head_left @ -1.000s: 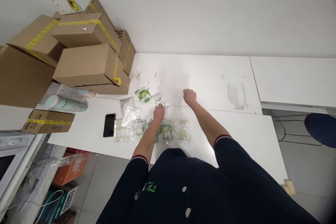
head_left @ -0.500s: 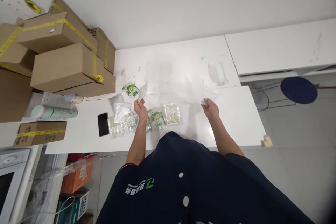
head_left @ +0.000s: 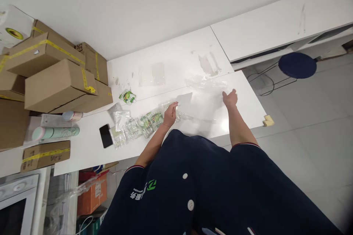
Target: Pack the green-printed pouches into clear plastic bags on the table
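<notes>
My left hand (head_left: 170, 115) is closed on the edge of a pale flat card (head_left: 184, 102), held tilted over the table. Under and beside it, a clear plastic bag (head_left: 206, 83) lies spread out, its outline hard to make out. My right hand (head_left: 230, 99) is at the bag's right side with fingers apart, and I see nothing in it. Several clear-wrapped packets with green print (head_left: 156, 116) lie in a row left of my left hand. A separate green packet (head_left: 127, 97) rests further back.
A black phone (head_left: 106, 136) lies left of the packets, near folded clear plastic (head_left: 121, 119). Stacked cardboard boxes (head_left: 60, 84), a mint-green bottle (head_left: 56, 133) and a taped box (head_left: 45, 155) stand at left. Beyond the table's right end is a blue stool (head_left: 297, 65).
My left hand has moved right with the card, from beside the green packet to over the plastic bag. My right hand has let go of the bag and opened. The view has turned.
</notes>
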The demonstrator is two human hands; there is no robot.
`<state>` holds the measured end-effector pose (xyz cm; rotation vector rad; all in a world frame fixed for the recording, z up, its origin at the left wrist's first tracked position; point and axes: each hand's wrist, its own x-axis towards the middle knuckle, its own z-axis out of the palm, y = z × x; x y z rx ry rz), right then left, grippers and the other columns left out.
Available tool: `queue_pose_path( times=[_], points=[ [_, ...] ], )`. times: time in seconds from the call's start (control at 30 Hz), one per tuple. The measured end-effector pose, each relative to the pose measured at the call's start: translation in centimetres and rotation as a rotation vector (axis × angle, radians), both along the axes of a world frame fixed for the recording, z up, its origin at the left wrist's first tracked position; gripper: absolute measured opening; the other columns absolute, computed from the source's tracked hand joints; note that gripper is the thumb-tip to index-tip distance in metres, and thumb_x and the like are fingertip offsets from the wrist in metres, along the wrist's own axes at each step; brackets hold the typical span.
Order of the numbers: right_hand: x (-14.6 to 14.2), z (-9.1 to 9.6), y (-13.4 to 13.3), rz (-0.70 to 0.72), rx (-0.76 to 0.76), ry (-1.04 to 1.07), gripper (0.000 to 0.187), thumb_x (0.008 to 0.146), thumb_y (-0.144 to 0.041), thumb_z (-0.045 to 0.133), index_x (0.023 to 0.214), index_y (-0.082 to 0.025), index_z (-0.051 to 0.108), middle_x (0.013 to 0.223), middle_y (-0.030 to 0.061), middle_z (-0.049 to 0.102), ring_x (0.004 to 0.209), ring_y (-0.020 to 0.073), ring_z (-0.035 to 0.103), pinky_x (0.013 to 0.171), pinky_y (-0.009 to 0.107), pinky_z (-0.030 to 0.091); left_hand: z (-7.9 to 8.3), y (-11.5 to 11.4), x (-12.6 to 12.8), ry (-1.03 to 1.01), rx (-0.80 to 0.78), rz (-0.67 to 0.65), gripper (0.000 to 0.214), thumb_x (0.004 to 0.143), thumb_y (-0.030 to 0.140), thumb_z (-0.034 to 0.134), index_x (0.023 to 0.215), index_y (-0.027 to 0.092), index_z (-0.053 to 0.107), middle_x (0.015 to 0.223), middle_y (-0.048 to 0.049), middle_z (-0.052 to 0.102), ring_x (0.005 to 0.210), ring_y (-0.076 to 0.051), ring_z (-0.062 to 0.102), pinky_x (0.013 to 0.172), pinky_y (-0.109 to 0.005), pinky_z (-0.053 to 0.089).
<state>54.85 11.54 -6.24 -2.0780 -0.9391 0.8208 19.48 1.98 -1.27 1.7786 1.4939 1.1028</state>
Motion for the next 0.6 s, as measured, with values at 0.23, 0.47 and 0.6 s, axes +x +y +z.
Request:
queue_pose_path(
  times=[0.23, 0.47, 0.6],
  points=[
    [-8.2, -0.4, -8.0, 0.703, -0.133, -0.379, 0.052, 0.081, -0.038, 0.066, 0.129, -0.022, 0.055, 0.148, 0.0152, 0.039, 0.138, 0.0383, 0.029, 0.111, 0.059, 0.023, -1.6, -0.4, 2.1, -0.004, -0.026, -0.095, 0.036, 0.099, 0.040, 0.034, 0.114, 0.022, 0.060, 0.129, -0.0100, 0.061, 0.127, -0.019, 0.054, 0.113, -0.042, 0.041],
    [-6.5, -2.7, -13.0, 0.522, -0.110, 0.069, 0.028, 0.083, -0.032, 0.058, 0.108, -0.022, 0.065, 0.141, 0.0092, 0.052, 0.137, 0.0275, 0.039, 0.112, 0.049, 0.033, -5.4, -1.2, 6.1, 0.006, -0.128, -0.419, 0.029, 0.097, 0.028, 0.038, 0.109, 0.020, 0.063, 0.136, -0.0107, 0.056, 0.134, -0.018, 0.047, 0.119, -0.044, 0.032],
    [-4.6, -1.4, -12.5, 0.140, -0.167, 0.509, 0.034, 0.089, -0.051, 0.052, 0.100, -0.019, 0.060, 0.108, 0.0114, 0.069, 0.087, 0.0187, 0.067, 0.076, 0.033, 0.057, -6.9, -2.2, 6.9, 0.006, -0.241, -0.590, 0.026, 0.094, 0.026, 0.041, 0.105, 0.019, 0.064, 0.136, -0.0116, 0.057, 0.136, -0.019, 0.045, 0.117, -0.044, 0.035]
  ],
)
